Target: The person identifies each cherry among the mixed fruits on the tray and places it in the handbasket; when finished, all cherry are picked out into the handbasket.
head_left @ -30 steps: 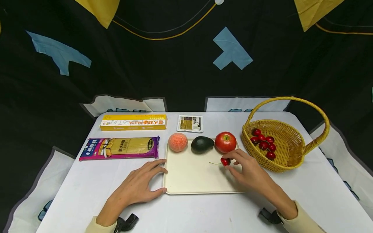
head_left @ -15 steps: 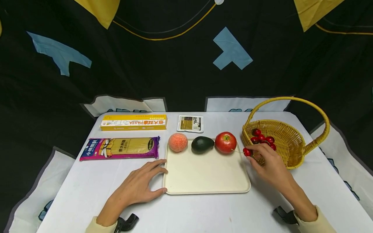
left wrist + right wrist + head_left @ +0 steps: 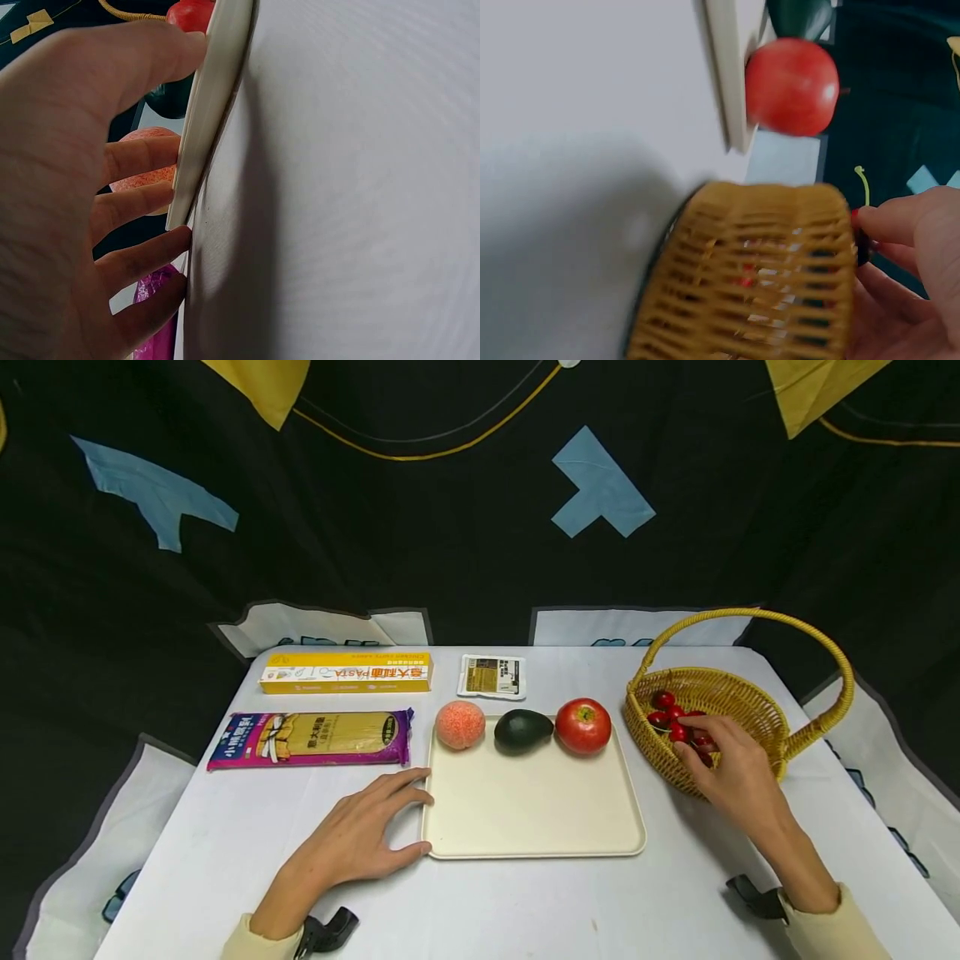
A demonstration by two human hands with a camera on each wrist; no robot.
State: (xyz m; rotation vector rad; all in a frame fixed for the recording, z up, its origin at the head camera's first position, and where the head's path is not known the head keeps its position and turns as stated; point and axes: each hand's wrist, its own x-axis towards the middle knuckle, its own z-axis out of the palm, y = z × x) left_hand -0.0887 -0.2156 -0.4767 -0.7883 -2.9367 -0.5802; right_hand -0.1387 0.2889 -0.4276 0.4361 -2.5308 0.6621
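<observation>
My right hand point(image 3: 735, 772) reaches over the near side of the yellow wicker basket point(image 3: 757, 710) and pinches a red cherry point(image 3: 678, 732) between thumb and fingers. In the right wrist view, the cherry's green stem point(image 3: 865, 187) sticks up above the thumb. Several other cherries point(image 3: 663, 700) lie in the left part of the basket, partly hidden by the hand. My left hand point(image 3: 360, 831), its fingers spread, touches the left edge of the cream tray point(image 3: 532, 810). An orange-pink fuzzy ball-like fruit point(image 3: 460, 725), an avocado point(image 3: 522, 731) and an apple point(image 3: 582, 727) line the tray's back.
Left of the tray lies a purple pasta packet point(image 3: 311, 739), with a yellow pasta box point(image 3: 345, 673) behind it. A small white sachet point(image 3: 492, 677) lies behind the tray. The basket's tall handle point(image 3: 813, 639) arches over it. Dark cloth point(image 3: 450, 543) hangs behind the table.
My right hand has carried the cherry rightward from over the tray to the basket, where it is among the other cherries. My left hand stays at the tray's edge.
</observation>
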